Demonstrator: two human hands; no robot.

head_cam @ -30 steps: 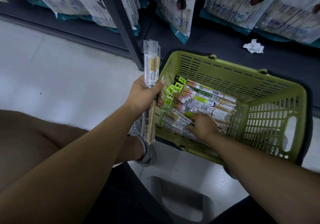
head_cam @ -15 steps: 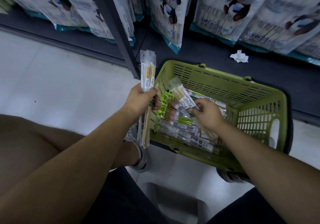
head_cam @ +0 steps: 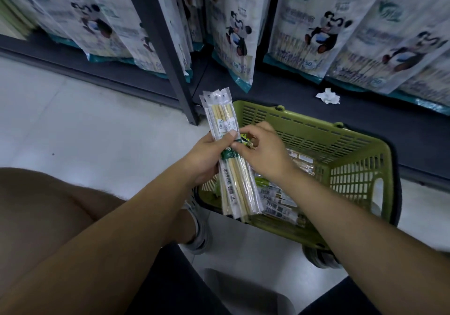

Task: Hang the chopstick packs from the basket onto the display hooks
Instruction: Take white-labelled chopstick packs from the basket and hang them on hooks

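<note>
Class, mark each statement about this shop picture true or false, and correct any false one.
1. The left hand grips a bundle of chopstick packs. True.
2. The basket is red. False: it is green.
3. The right hand pinches the same bundle. True.
4. The basket holds nothing. False: more packs lie in it.
5. The crumpled white paper lies inside the basket. False: it lies on the dark shelf base behind it.
</note>
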